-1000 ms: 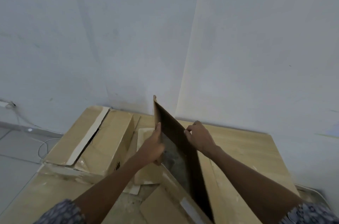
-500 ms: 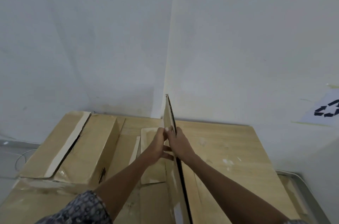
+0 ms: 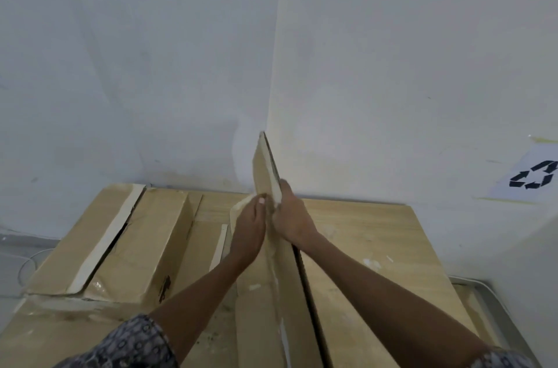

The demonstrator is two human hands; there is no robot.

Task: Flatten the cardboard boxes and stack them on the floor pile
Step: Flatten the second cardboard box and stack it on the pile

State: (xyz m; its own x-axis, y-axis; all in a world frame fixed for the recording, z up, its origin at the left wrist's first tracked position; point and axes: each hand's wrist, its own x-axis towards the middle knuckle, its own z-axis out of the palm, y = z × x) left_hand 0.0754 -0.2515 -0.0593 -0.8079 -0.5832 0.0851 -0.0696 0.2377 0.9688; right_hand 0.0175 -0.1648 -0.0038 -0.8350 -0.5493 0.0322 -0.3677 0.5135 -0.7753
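Head view: I hold the collapsed box [image 3: 265, 174] upright on its edge over the middle of the floor pile [image 3: 362, 235], in the corner where two white walls [image 3: 151, 65] meet. My left hand [image 3: 249, 224] presses its left face with the fingers closed against the cardboard, thumb up; my right hand [image 3: 291, 216] is clamped on its right face and top edge, so both hands squeeze the two panels together. Risk, as I judge it: the panels are not creased flat, and a dark gap shows between them along the near edge; if either hand eases off, the box may spring open again. Held this high on a narrow edge, it may also tip left onto the unflattened box [image 3: 120, 241] that sits on the left part of the pile, or slide down to the right toward the metal tray [image 3: 480, 298] by the wall. Appearance: plain tan cardboard, a long thin slab, its far corner pointing up against the wall corner, pale tape remnants along the near lower fold. A torn pale flap [image 3: 241, 206] sticks out to the left just beyond my left hand. A recycling sign [image 3: 534, 176] is fixed to the right wall.
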